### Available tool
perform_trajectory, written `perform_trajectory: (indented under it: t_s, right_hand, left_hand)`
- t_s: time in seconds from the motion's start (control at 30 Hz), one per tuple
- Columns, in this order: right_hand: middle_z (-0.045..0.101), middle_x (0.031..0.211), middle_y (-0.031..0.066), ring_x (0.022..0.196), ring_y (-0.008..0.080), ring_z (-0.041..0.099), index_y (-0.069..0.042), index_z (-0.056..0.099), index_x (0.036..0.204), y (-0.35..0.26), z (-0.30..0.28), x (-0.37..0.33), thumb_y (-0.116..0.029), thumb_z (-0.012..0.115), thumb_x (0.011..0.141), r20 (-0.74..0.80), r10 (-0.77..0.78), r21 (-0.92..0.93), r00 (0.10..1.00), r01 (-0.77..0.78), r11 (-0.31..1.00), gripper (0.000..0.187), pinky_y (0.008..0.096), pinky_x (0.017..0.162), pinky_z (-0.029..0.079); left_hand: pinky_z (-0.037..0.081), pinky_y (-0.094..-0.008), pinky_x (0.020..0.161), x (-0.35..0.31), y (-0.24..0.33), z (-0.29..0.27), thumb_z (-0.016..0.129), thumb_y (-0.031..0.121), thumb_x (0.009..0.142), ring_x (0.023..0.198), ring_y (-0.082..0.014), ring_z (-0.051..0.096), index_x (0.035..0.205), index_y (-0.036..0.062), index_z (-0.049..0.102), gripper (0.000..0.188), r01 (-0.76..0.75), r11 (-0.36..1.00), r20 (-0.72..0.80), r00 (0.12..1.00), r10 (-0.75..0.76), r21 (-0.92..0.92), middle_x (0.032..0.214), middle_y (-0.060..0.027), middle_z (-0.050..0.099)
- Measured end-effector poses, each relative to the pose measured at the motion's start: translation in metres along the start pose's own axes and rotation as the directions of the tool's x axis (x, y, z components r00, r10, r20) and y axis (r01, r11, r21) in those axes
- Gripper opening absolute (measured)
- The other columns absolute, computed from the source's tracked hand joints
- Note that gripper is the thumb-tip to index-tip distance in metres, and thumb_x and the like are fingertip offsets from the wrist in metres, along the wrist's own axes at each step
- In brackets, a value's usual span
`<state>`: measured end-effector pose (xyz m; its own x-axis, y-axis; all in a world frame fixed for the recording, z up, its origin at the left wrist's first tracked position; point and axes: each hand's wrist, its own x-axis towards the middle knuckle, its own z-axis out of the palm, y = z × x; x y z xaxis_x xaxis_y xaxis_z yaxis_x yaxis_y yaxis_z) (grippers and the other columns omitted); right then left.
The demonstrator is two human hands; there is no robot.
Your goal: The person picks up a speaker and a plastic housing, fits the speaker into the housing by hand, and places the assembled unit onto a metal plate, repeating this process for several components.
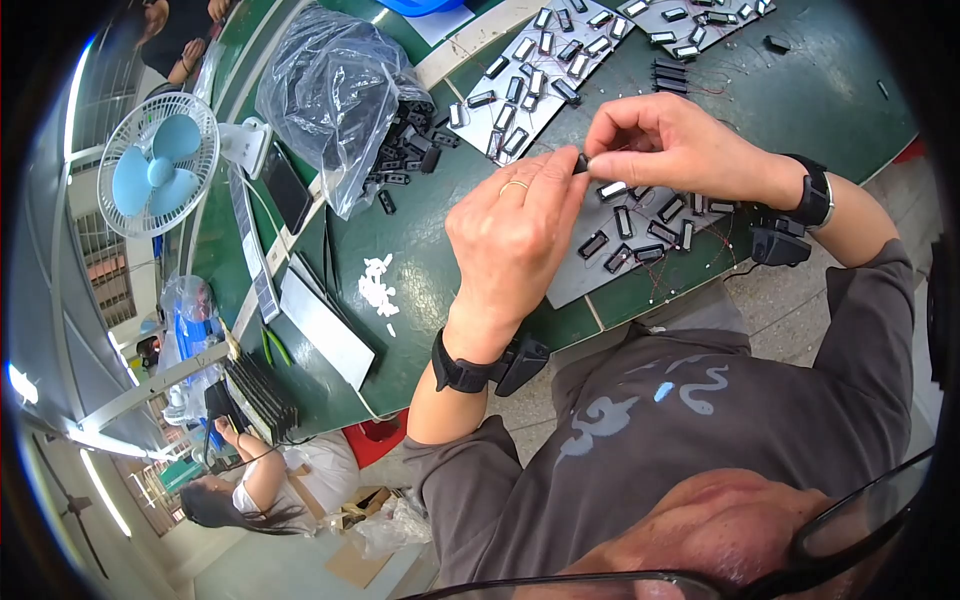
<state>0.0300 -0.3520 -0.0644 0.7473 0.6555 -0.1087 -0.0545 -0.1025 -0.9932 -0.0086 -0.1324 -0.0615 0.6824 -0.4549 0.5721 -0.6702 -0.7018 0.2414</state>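
Observation:
My left hand, fingers closed and a ring on one, grips a small black part. From the other side my right hand pinches at the same part, thumb and forefinger together; most of it is hidden by the fingertips. Below the hands lies a white board with several small black-framed oblong pieces, thin reddish wires trailing from them. A second board, covered with similar pieces, is just beyond my hands.
Loose black housings spill from a clear plastic bag on the green table. Small white bits lie left of my hands, near green-handled pliers. A fan stands at far left; another person sits lower left.

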Motion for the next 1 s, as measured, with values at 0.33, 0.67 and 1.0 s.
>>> perform_trajectory:
  t_s: [0.33, 0.67, 1.0]
  right_hand:
    - [0.065, 0.099, 0.0059, 0.094, 0.0160, 0.060, 0.001, 0.063, 0.099, 0.006, -0.003, -0.001, -0.008, 0.070, 0.090, 0.028, -0.236, -0.163, 0.971, 0.238, 0.958, 0.015, 0.0309, 0.084, 0.049]
    - [0.061, 0.097, 0.0114, 0.091, 0.0281, 0.059, 0.002, 0.059, 0.097, 0.005, -0.003, -0.001, -0.009, 0.066, 0.091, 0.073, -0.462, -0.414, 0.884, 0.448, 0.792, 0.014, 0.0375, 0.082, 0.047]
    - [0.052, 0.082, 0.0132, 0.078, 0.0350, 0.051, 0.000, 0.054, 0.091, 0.004, -0.013, -0.004, -0.017, 0.061, 0.092, 0.364, -0.465, -0.533, 0.807, 0.590, 0.606, 0.018, 0.0420, 0.075, 0.043]
  left_hand:
    - [0.056, -0.0300, 0.066, 0.002, -0.001, -0.002, 0.076, 0.013, 0.080, 0.083, -0.0190, 0.068, 0.103, 0.0058, 0.069, 0.025, -0.231, 0.943, -0.037, 0.968, 0.246, 0.239, 0.093, -0.0024, 0.070]
    - [0.049, -0.0373, 0.060, 0.001, -0.004, -0.013, 0.072, 0.016, 0.088, 0.074, -0.0278, 0.061, 0.094, 0.0061, 0.063, 0.015, 0.062, 0.983, 0.179, 0.983, -0.030, -0.175, 0.081, -0.0088, 0.059]
    - [0.049, -0.0371, 0.055, 0.001, 0.004, -0.014, 0.070, 0.017, 0.090, 0.076, -0.0279, 0.060, 0.089, 0.0063, 0.057, 0.016, 0.015, 0.936, 0.243, 0.967, 0.076, -0.351, 0.079, -0.0086, 0.053]
